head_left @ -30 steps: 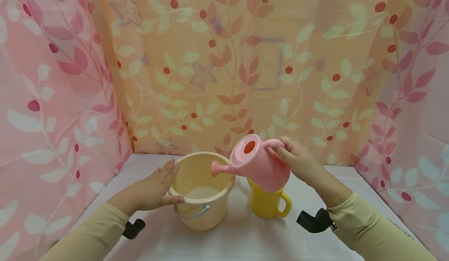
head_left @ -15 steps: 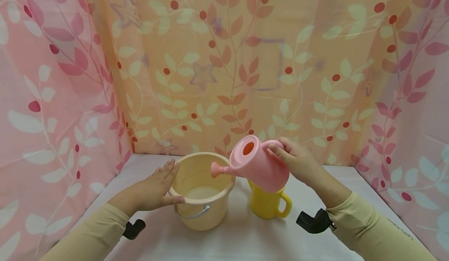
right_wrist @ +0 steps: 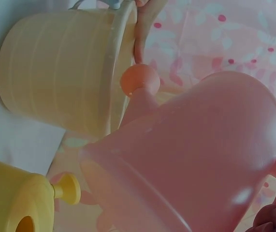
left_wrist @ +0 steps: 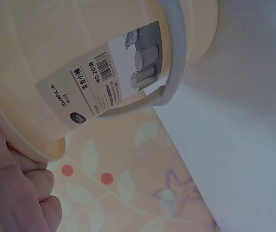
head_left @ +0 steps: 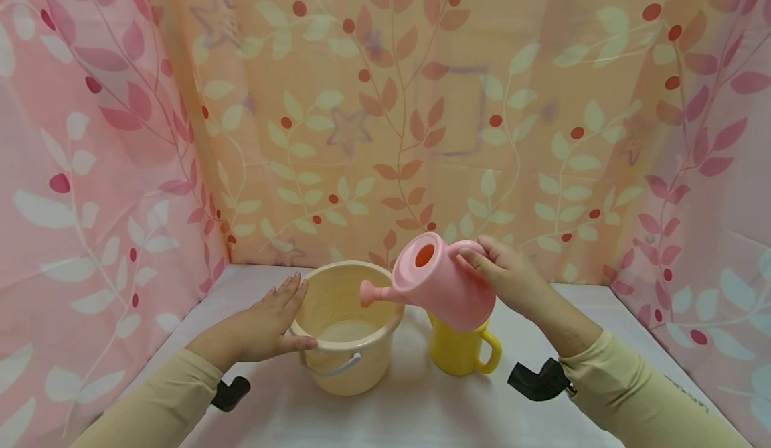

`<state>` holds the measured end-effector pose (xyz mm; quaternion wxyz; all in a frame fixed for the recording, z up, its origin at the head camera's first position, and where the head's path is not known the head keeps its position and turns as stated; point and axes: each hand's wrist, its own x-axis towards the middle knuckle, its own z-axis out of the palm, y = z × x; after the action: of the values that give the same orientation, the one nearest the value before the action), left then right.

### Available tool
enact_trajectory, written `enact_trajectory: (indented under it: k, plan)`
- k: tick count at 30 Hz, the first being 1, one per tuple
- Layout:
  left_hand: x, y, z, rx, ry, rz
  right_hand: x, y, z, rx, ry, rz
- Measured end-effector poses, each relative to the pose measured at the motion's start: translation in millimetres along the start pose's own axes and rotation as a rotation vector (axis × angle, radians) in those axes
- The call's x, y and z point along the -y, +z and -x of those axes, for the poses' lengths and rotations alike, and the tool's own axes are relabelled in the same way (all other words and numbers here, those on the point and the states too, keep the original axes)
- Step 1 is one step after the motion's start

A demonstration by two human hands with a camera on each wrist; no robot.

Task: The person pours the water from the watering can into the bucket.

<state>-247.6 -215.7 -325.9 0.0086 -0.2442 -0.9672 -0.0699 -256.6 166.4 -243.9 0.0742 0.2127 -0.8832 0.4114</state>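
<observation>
- Left sleeve (head_left: 150, 401), beige; black wrist piece (head_left: 231, 393) beside it.
- Left hand (head_left: 255, 327): fingers straight, resting on bucket rim at its left side, thumb on near edge. Not gripping.
- Cream bucket (head_left: 373, 364): upright on white counter (head_left: 421, 411); grey handle (left_wrist: 177, 53) hangs down the side, printed label (left_wrist: 99, 77) on wall. Can't tell if liquid inside.
- Pink watering can (head_left: 448, 294): held up off counter, tilted left, spout head (head_left: 367, 293) over bucket mouth.
- Yellow watering can (head_left: 454, 351): upright on counter, right of bucket, apart from it; top partly hidden by pink can in head view.
- Right hand (head_left: 518, 274): fingers and thumb wrapped round pink can's handle.
- Right sleeve (head_left: 650, 388), beige.
</observation>
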Motion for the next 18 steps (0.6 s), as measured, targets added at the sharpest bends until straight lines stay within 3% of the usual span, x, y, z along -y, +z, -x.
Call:
enact_trajectory:
  k: [18]
  plan:
    - [0.3, 0.1, 0.3, -0.007, 0.005, 0.004, -1.3, -0.3, -0.1, -0.007, -0.002, 0.02]
